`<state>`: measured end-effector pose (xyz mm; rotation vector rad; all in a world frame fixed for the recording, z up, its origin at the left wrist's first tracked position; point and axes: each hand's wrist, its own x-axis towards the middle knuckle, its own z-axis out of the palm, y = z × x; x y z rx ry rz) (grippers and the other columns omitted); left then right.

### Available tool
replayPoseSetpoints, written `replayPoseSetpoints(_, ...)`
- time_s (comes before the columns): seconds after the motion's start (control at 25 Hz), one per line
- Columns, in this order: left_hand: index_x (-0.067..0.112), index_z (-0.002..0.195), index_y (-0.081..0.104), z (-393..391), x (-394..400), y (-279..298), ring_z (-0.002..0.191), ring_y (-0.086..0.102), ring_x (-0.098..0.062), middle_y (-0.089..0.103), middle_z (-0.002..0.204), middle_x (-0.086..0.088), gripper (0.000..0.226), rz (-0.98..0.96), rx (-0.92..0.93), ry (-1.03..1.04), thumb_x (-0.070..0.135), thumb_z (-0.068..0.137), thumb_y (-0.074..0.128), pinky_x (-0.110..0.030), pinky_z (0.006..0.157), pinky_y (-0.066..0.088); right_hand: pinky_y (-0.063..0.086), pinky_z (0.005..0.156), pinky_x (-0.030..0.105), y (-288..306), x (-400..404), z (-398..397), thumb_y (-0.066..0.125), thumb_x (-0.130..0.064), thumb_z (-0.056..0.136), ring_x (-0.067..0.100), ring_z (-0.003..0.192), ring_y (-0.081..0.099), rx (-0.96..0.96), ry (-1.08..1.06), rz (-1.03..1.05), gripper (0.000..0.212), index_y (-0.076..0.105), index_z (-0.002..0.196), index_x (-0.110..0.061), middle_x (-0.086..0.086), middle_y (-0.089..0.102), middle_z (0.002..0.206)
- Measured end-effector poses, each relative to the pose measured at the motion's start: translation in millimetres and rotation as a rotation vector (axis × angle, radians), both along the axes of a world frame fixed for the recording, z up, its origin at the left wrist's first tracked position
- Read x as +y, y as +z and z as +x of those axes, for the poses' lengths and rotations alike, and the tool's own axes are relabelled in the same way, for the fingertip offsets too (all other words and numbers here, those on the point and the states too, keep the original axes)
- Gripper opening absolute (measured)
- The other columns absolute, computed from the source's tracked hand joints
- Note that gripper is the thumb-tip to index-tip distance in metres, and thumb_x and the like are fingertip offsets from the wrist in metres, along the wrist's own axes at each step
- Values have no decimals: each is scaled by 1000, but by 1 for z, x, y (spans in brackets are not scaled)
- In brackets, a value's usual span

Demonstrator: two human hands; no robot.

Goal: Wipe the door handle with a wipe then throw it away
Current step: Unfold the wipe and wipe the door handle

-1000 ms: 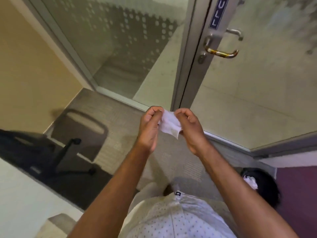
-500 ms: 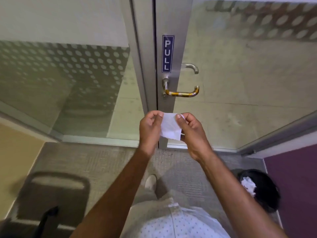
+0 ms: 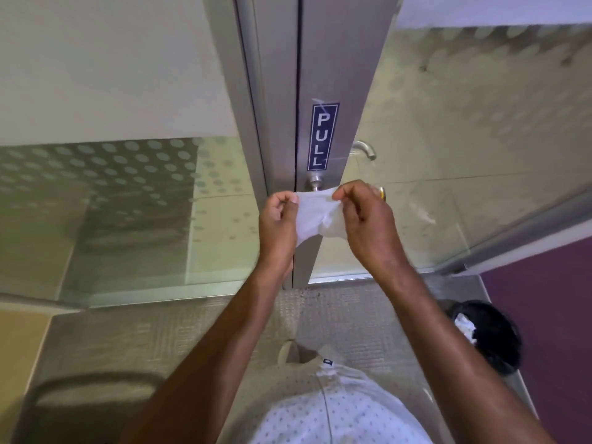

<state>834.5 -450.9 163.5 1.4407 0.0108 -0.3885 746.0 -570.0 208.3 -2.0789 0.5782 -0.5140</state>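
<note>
Wipe [image 3: 315,216]: white, thin, held stretched between both hands at chest height, directly in front of the door handle [image 3: 315,184]. Left hand [image 3: 277,224] pinches the left top corner between thumb and fingers; right hand [image 3: 365,219] pinches the right top edge the same way. Lower part hangs loose and rumpled.

Handling, judged: very light, limp, likely damp; no stiffness of its own, so it will bunch or fold wherever it is not held. Best taken by the edges to open it, then laid flat over the palm side of the fingers for wrapping round the lever. Tearing looks possible if pulled hard.

Handle mostly hidden behind hands and wipe; only the round base and a brass-coloured tip at the right show. Not yet touched by the wipe.

Above it, PULL sign [image 3: 322,137] on the metal door stile [image 3: 339,75]. Frosted glass on both sides.

Bin [image 3: 490,334], dark-lined, on the floor at lower right, crumpled white paper inside. Chair [image 3: 93,402] at lower left, well apart. Nothing stands between hands and handle.
</note>
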Motion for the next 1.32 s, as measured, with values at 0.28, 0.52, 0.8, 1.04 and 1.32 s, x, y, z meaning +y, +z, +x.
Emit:
replayPoseSetpoints(0.28,19,99,63,-1,-8,-23,84,61,-19,70,97,-11,14,59,35,102,6,105,62,-35,75,48,32,104,48,-6,17,14,48,-42,99,29,121,51,404,-101,-782,34,68,117,-20,4,59,129)
replayPoseSetpoints(0.52,19,116,63,-2,10,-21,100,67,-14,64,105,11,15,324,-425,45,10,104,62,-24,88,55,25,111,52,-17,45,36,33,-18,102,32,112,52,620,-81,-891,32,55,122,-9,12,56,117)
replayPoseSetpoints(0.8,15,126,62,27,16,7,138,43,-31,54,147,-12,30,719,-1346,44,12,97,58,-46,118,36,35,107,49,-19,50,53,26,-15,104,34,99,61,720,-64,-858,28,50,116,-7,15,64,103)
replayPoseSetpoints(1.04,17,154,38,64,1,36,163,-7,-23,22,166,-13,48,836,-1649,47,29,108,41,-48,131,-9,37,98,46,-15,34,57,36,-14,106,24,77,66,680,28,-862,22,57,97,-15,4,65,89)
replayPoseSetpoints(1.32,19,160,29,84,-19,55,159,-24,-19,18,165,-12,58,937,-1697,201,39,107,40,-49,127,-17,38,94,47,-34,36,48,18,-28,110,26,80,54,495,-84,-792,42,57,106,-13,8,59,88)
